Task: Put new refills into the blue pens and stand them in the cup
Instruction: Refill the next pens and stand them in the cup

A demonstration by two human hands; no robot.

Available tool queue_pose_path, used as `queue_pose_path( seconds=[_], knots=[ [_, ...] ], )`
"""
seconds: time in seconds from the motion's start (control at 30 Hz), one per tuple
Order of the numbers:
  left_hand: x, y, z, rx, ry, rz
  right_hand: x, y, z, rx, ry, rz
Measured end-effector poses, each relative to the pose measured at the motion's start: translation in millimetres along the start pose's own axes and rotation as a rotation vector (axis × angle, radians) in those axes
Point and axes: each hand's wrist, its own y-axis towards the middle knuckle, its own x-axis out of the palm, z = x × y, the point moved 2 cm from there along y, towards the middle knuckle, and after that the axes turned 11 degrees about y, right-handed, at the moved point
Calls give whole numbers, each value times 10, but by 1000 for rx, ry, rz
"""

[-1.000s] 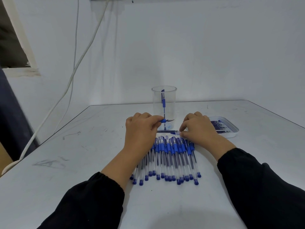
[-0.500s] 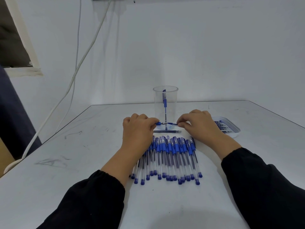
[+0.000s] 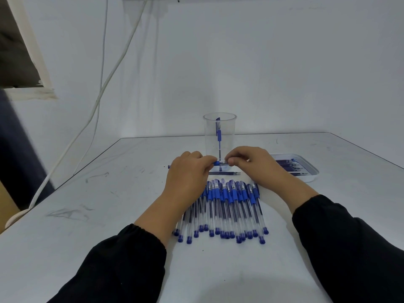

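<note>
While both hands work just in front of the cup, observations run largest to smallest.

Table [image 3: 91, 226]: pale grey top, scuffed with dark marks on the left side; carries everything below.

Row of pens [image 3: 227, 206]: clear barrels, blue grips, blue end caps; laid side by side, touching, caps toward the viewer, grips toward the cup. Left end of the row partly hidden under the left forearm.

Tray [image 3: 310, 176]: white, shallow, right of the hands; holds loose refills [image 3: 286, 165], thin and dark blue, lying roughly parallel.

Cup [image 3: 219, 136]: transparent, upright, behind the hands near table centre. One finished pen [image 3: 218, 136] inside, standing nearly vertical, blue grip visible through the wall.

Left hand [image 3: 188, 173]: knuckles up, fingers curled, thumb and forefinger pinching the blue end of the held pen [image 3: 219, 163]. A blue tip protrudes from the far left side of this hand.

Right hand [image 3: 253, 162]: fingers curled, fingertips clamped on the other end of the same pen. Held level, crosswise, above the table, directly in front of the cup base; only a short blue and clear section visible between the two grips.

Spare refill [image 3: 225, 172]: thin, dark, flat on the table between hands and pen row.
</note>
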Motion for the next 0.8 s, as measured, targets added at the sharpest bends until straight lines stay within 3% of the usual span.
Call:
queue_pose_path(
  seconds=[0.13,0.27,0.43,0.8],
  knots=[
    [-37,-31,68,-6,-29,-41,-76,3,-1,115,314,64],
    [-64,-27,108,-18,-45,-45,-148,-34,-51,166,461,-22],
    [-54,-47,115,27,-86,17,-199,-60,-30,199,453,-120],
    [3,-49,148,174,-13,164,-196,-82,-21,257,442,-133]
  ],
)
